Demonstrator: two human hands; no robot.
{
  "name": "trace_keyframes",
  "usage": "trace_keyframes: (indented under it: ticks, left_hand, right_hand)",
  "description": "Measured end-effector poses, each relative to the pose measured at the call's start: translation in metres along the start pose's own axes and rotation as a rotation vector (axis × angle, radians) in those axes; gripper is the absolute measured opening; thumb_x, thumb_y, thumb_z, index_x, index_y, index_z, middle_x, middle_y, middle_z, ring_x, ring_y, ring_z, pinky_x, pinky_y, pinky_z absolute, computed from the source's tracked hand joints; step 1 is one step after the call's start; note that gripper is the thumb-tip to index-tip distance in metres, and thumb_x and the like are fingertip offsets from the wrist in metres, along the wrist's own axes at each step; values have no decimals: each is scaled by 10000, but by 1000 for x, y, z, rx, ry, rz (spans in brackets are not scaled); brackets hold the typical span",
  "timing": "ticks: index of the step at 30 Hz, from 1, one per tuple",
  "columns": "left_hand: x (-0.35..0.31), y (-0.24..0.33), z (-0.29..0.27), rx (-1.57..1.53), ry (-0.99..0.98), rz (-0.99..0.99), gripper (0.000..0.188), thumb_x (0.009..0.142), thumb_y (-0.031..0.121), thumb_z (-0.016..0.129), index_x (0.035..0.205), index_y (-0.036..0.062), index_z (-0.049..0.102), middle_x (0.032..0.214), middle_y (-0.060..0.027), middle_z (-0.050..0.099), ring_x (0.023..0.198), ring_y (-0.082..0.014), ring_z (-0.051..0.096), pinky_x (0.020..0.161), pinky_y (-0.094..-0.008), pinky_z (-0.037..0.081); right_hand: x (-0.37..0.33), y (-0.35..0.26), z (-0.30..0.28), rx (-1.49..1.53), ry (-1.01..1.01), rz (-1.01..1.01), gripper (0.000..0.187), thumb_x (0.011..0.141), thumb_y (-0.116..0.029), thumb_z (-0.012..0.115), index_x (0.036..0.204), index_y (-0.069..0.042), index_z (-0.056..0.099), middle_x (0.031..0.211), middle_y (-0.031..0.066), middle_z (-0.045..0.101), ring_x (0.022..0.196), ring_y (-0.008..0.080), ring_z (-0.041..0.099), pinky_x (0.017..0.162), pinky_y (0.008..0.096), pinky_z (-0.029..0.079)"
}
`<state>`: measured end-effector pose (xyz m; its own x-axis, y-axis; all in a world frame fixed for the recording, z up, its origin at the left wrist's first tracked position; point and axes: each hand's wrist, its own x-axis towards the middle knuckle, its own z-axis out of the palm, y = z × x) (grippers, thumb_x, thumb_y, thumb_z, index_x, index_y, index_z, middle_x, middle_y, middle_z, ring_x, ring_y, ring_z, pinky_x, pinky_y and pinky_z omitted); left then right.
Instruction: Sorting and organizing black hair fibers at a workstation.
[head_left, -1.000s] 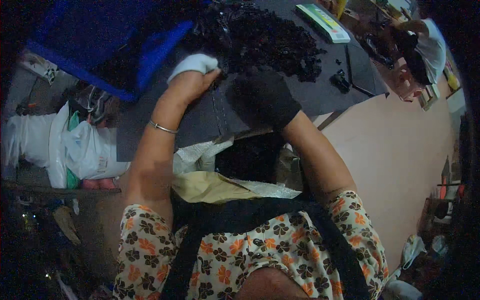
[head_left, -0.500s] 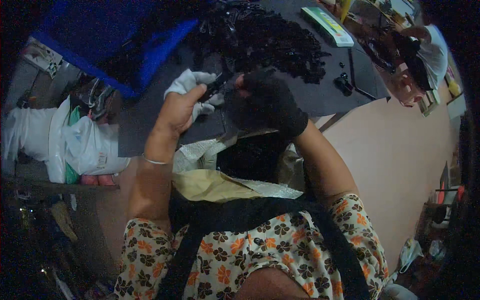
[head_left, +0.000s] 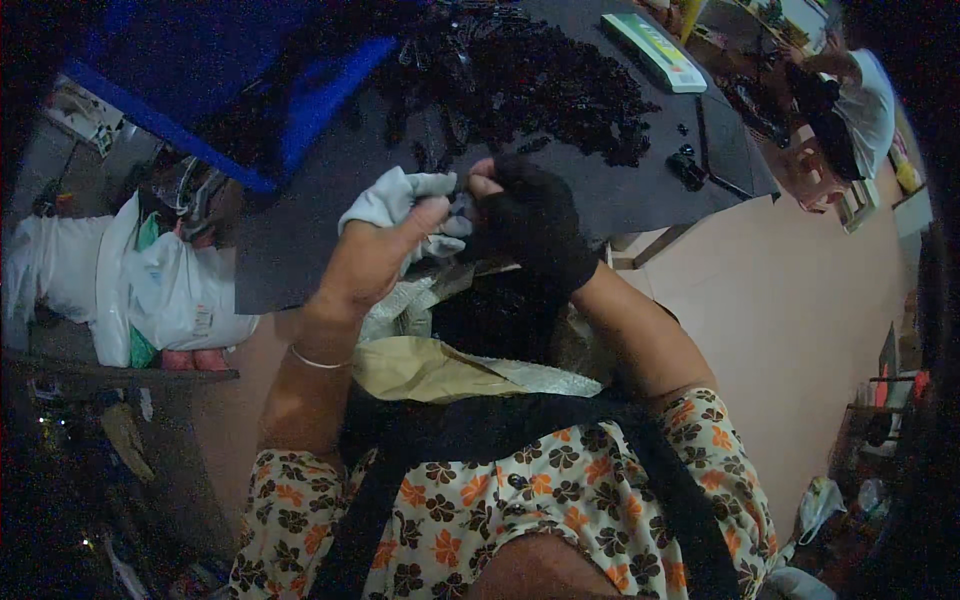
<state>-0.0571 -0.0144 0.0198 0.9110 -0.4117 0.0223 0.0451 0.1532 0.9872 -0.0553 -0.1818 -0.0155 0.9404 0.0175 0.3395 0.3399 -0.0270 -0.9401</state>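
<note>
Cream short-sleeved blouse [head_left: 545, 470], floral in orange and dark brown; black apron [head_left: 470, 425] with broad straps [head_left: 378, 510]; thin, pale bangle [head_left: 318, 363] around the left forearm [head_left: 305, 410]; whitish glove [head_left: 385, 198] on the left hand [head_left: 375, 250], thumb [head_left: 425, 222] uncovered; black glove [head_left: 545, 205] on the right hand [head_left: 535, 220].

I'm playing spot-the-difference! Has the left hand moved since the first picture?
Yes. The left hand has moved back toward the person, farther from the black pile and nearer the dark table's front edge.

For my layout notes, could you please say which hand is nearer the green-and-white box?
Right: the right hand is left of the box, on its near side; the left hand is farther left.
</note>
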Motion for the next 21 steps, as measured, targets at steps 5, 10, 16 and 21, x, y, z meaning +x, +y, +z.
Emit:
trace_keyframes:
  ticks: [5, 10, 16, 21]
  left_hand:
    - [-2, -3, -2, 215, 100, 47, 269, 813, 24, 563, 1064, -45, 495, 943, -118, 580, 781, -169, 597, 680, -279, 509]
    - [-10, 8, 6, 69, 90, 55, 285, 804, 6, 565, 1071, -55, 485, 949, -122, 581, 801, -175, 600, 670, -281, 511]
    - [-14, 7, 9, 85, 112, 76, 266, 842, 27, 516, 1096, -48, 484, 965, -108, 582, 840, -159, 593, 707, -266, 494]
    - [-15, -8, 11, 255, 271, 227, 213, 882, 66, 464, 1059, -31, 531, 988, -94, 590, 902, -149, 577, 767, -262, 473]
  right_hand:
    - [-1, -1, -3, -103, -78, -198, 180, 788, -108, 606, 951, -34, 591, 802, 61, 609, 705, 139, 581, 643, 261, 472]
    - [-5, -4, -19, -215, -268, -364, 237, 744, -43, 634, 975, -33, 582, 892, 87, 594, 778, 162, 589, 681, 279, 480]
    - [-2, 3, -18, -523, -155, -701, 235, 738, -68, 648, 963, -35, 587, 856, 101, 600, 779, 192, 600, 680, 292, 482]
    - [-6, -2, -6, -187, 62, -300, 125, 789, -85, 598, 888, -16, 568, 759, 61, 585, 713, 142, 578, 622, 274, 470]
